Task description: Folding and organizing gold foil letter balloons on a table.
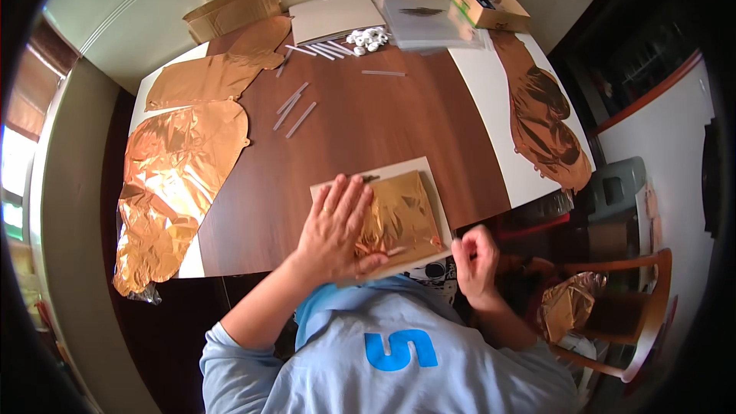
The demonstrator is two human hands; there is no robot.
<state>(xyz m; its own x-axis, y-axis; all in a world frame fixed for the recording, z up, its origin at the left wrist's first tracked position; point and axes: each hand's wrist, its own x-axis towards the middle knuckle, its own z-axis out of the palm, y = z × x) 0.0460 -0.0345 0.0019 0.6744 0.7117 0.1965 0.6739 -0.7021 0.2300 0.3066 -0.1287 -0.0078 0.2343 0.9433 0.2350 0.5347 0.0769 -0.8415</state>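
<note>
Table (383,111): brown top, white ends, stretching beyond both hands' fingers.
Copper foil shapes (184,169): spread well left of the left fingers.
Copper foil strip (546,123): beyond and right of the right fingers.
Pale board (433,192): beneath the left fingers, at the near table edge.
Gold foil (402,211): on the board, partly covered by the left fingers; nearly square, long axis unclear, far end leaning slightly left.
Open carton (507,19): far beyond the right fingers, holding dark items.
Left hand (333,234): flat, fingers close together, thumb apart.
Right hand (477,264): fingers curled beside the board; cannot tell whether they grip anything.
Clear tubes (301,120): beyond the left fingertips.
</note>
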